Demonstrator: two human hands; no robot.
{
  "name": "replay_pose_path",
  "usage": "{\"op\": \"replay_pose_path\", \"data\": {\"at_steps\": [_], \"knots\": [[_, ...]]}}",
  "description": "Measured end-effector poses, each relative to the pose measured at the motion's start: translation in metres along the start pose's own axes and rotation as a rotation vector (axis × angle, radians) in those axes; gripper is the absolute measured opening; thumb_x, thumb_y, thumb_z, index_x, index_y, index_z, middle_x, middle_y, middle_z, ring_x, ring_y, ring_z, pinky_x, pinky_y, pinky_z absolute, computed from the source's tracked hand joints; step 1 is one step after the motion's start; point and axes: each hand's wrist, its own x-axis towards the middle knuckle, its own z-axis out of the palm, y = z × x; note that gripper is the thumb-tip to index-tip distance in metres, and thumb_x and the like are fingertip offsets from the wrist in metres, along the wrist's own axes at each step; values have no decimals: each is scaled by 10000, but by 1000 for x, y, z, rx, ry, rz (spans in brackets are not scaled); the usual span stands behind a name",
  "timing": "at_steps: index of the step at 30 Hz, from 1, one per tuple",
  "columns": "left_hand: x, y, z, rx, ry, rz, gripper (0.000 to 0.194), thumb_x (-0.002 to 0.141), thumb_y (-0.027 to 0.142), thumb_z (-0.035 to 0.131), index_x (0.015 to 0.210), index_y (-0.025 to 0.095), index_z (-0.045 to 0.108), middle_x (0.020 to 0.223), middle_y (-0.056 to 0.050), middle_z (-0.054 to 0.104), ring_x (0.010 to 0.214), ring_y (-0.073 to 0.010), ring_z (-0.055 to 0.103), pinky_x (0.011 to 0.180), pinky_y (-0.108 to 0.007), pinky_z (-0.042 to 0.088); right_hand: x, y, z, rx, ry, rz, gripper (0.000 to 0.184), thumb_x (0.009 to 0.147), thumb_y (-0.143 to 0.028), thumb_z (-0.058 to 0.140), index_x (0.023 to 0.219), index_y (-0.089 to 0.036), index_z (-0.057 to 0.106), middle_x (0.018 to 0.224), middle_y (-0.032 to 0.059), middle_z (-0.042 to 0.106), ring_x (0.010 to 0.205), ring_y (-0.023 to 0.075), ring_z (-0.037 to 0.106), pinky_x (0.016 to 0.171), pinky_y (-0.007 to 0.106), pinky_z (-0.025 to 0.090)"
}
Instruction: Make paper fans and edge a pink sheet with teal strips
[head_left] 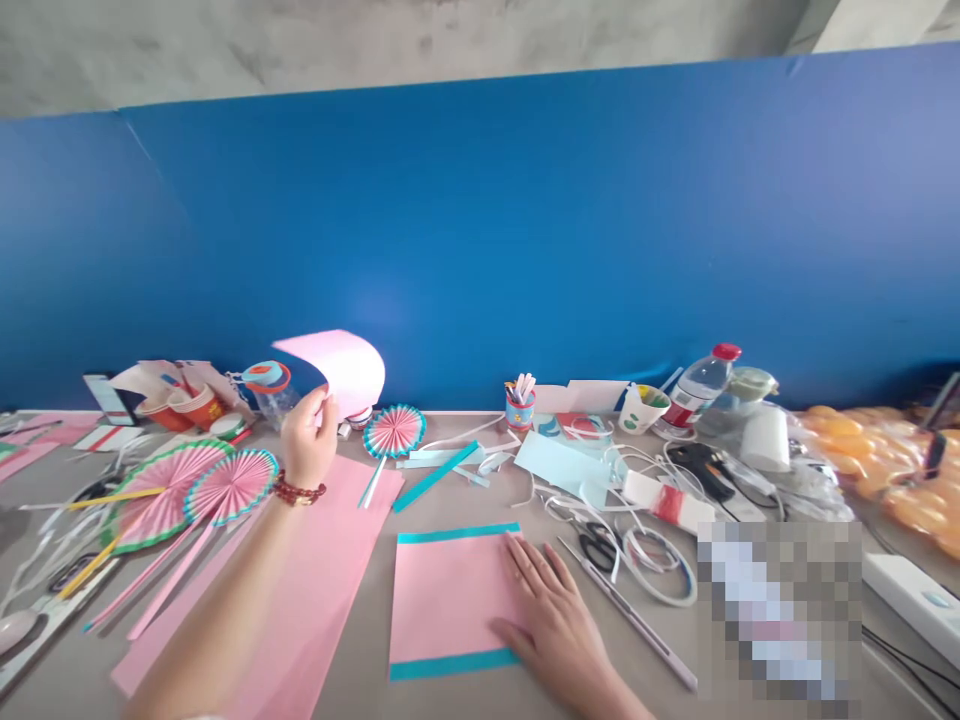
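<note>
My left hand is raised over the table, its fingers pinched on the lower edge of a pink paper sheet that curls up and over to the right. A red bead bracelet sits on that wrist. My right hand lies flat with fingers spread on the right edge of a pink sheet with teal strips along its top and bottom. Under my left arm lies a stack of long pink sheets.
Round pink folded paper fans on sticks lie at the left, a small one further back. Scissors, white paper strips, a pen cup, a water bottle, paper cups and a white power strip crowd the right. A blue wall stands behind.
</note>
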Motion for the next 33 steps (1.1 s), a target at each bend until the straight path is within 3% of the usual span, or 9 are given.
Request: {"op": "replay_pose_path", "data": {"at_steps": [2, 6, 8, 13, 17, 22, 27, 30, 33], "knots": [[-5, 11, 6, -53, -29, 95, 299, 988, 302, 409, 1059, 136, 647, 1078, -142, 710, 1022, -233, 663, 915, -337, 500, 1, -1, -2, 14, -17, 15, 808, 945, -568, 491, 1580, -190, 165, 1567, 121, 342, 1390, 320, 417, 1131, 563, 324], [-27, 33, 39, 14, -404, 353, 359, 966, 182, 370, 1191, 186, 650, 1222, -115, 676, 1216, -259, 579, 1074, -438, 423, 1, -2, -5, 22, -35, 5, 791, 944, -589, 479, 1573, -195, 207, 1569, 118, 337, 1400, 326, 401, 1142, 571, 312], [-40, 41, 61, 16, -498, 409, 403, 942, 138, 375, 1238, 202, 641, 1304, -97, 647, 1245, -248, 566, 1092, -426, 418, 1, -2, -6, 22, -52, 9, 785, 948, -599, 461, 1573, -195, 213, 1577, 113, 316, 1405, 329, 393, 1147, 575, 304], [-66, 52, 105, 15, -609, 489, 478, 882, 56, 378, 1271, 169, 631, 1356, -103, 622, 1275, -249, 558, 1091, -442, 422, 1, -1, -5, 55, -99, 40, 800, 928, -624, 477, 1569, -209, 238, 1584, 102, 298, 1417, 331, 375, 1163, 578, 285], [-70, 57, 120, 2, -673, 519, 486, 857, 35, 392, 1249, 161, 650, 1372, -131, 605, 1312, -255, 527, 1127, -469, 368, 2, -1, -8, 81, -141, 57, 795, 929, -644, 453, 1558, -189, 279, 1589, 104, 284, 1435, 332, 341, 1171, 586, 271], [-69, 67, 115, -39, -767, 565, 447, 810, 84, 469, 1170, 220, 696, 1296, -83, 663, 1278, -248, 543, 1172, -519, 282, 4, -4, -14, 127, -150, 78, 787, 925, -630, 470, 1551, -182, 303, 1589, 108, 286, 1439, 331, 333, 1186, 580, 248], [-72, 69, 93, -81, -759, 544, 398, 878, 201, 491, 1239, 211, 659, 1336, -100, 628, 1290, -275, 522, 1153, -550, 305, 8, -1, -32, 206, -161, 128, 689, 930, -569, 501, 1512, -215, 394, 1576, 104, 336, 1413, 326, 380, 1169, 562, 283], [-79, 70, 73, -163, -742, 505, 346, 927, 238, 482, 1220, 222, 665, 1330, -85, 631, 1280, -265, 532, 1134, -521, 355, 21, 20, -54, 193, -123, 181, 560, 952, -478, 503, 1442, -207, 504, 1522, 127, 433, 1358, 319, 456, 1131, 516, 355], [-89, 76, 52, -235, -769, 491, 284, 945, 260, 496, 1142, 236, 698, 1302, -69, 652, 1254, -258, 559, 1129, -521, 369, 46, 57, -71, 98, -110, 261, 430, 968, -402, 481, 1334, -219, 610, 1428, 105, 554, 1275, 287, 534, 1069, 439, 428]]}}
